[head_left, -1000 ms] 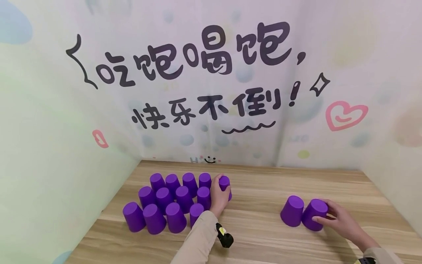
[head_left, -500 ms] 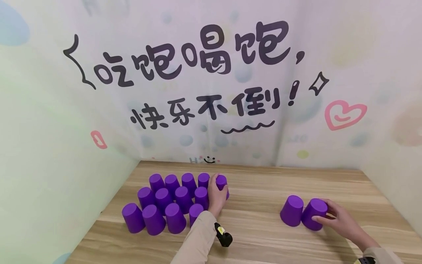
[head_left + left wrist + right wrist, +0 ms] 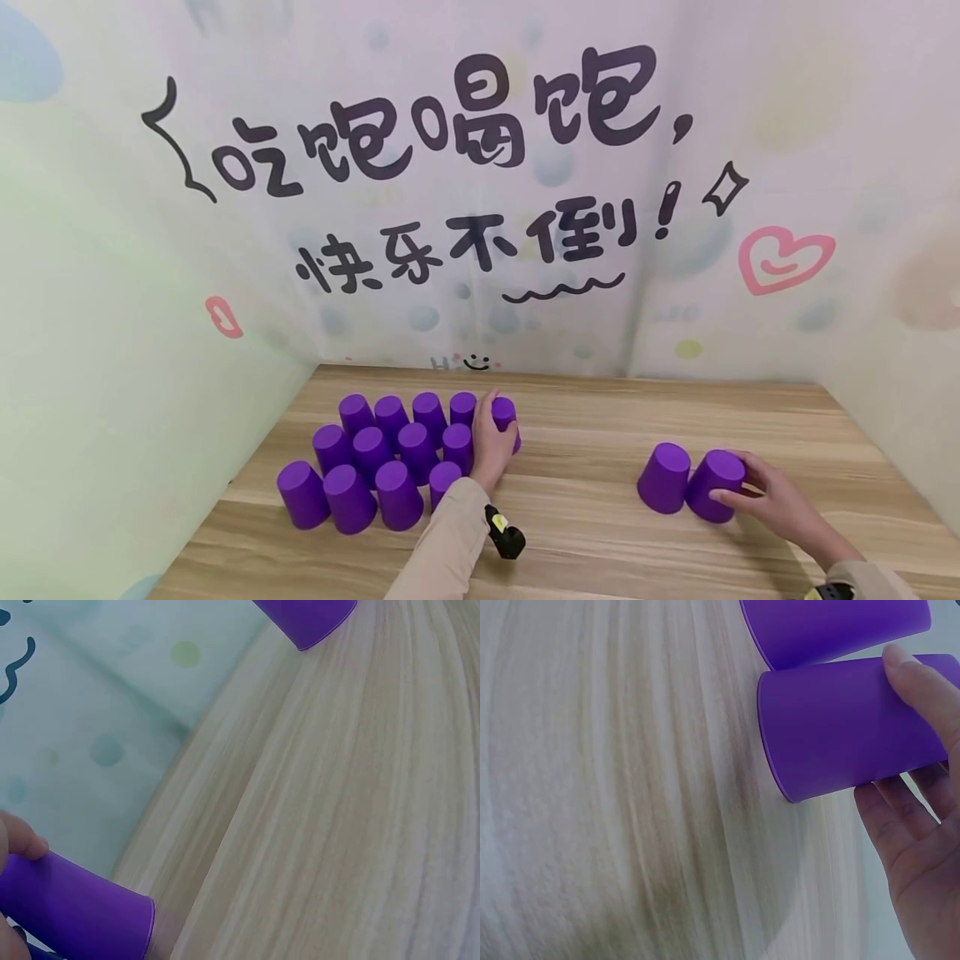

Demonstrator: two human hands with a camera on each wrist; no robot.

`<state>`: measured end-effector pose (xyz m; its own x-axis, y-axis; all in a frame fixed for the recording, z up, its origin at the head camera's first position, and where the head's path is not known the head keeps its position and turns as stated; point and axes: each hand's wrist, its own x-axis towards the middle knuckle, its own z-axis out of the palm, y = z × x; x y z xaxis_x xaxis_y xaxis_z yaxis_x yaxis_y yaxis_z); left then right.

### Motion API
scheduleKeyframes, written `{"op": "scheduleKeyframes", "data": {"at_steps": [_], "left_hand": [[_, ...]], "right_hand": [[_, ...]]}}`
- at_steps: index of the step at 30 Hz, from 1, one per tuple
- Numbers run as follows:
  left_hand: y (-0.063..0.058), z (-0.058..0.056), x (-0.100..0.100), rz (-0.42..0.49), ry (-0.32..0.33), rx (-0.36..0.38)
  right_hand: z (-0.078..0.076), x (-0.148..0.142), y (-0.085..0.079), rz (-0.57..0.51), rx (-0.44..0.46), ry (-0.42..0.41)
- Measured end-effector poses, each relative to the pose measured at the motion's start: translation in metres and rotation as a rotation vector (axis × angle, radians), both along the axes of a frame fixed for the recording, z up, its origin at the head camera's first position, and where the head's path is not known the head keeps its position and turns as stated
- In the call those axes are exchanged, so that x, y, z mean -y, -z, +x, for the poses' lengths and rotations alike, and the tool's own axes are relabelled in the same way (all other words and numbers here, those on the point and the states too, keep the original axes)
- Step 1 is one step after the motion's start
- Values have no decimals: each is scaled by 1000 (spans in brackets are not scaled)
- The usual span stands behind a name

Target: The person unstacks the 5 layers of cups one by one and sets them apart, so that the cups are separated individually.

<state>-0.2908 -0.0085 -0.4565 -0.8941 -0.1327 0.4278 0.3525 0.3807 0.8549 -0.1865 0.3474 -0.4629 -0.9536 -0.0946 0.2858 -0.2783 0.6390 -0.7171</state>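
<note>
My left hand [image 3: 492, 446] grips a purple cup [image 3: 505, 412] at the right end of the back row of upside-down purple cups; in the left wrist view this cup [image 3: 82, 907] stands on the table with fingertips on its side. Over on the right, my right hand [image 3: 780, 496] holds another upside-down purple cup [image 3: 716, 487], thumb on the near side. The right wrist view shows that cup [image 3: 847, 727] between thumb and fingers. Just to its left stands a matching purple cup [image 3: 664, 477], close against it. My left sleeve partly hides the cup [image 3: 444, 483] at the front row's right end.
Several purple cups [image 3: 349, 500] stand upside down in three rows on the left of the wooden table [image 3: 577, 517]. Behind rises a printed cloth backdrop [image 3: 480, 325] with dark lettering, and cloth walls flank both sides.
The left hand and its cup have shifted slightly left toward the rows since a second ago. The right hand and its cup look unchanged.
</note>
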Motion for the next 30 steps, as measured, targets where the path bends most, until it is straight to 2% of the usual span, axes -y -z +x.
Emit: {"op": "scheduleKeyframes", "data": {"at_steps": [5, 14, 18, 21, 24, 27, 30], "left_hand": [[-8, 0, -2, -18, 37, -31], [-51, 7, -22, 17, 174, -144], [-61, 16, -41, 24, 256, -156], [-60, 25, -60, -16, 325, -148], [-55, 34, -81, -87, 388, -145], [-48, 43, -102, -187, 446, -154], [-42, 50, -120, -325, 493, -178]], "right_hand": [[1, 1, -1, 3, 14, 0], [1, 0, 0, -7, 14, -3], [1, -1, 1, -19, 8, -6], [1, -1, 1, -25, -11, -16], [1, -1, 1, -25, -24, -20], [1, 1, 0, -21, -30, -15], [0, 1, 0, -19, -44, -23]]}}
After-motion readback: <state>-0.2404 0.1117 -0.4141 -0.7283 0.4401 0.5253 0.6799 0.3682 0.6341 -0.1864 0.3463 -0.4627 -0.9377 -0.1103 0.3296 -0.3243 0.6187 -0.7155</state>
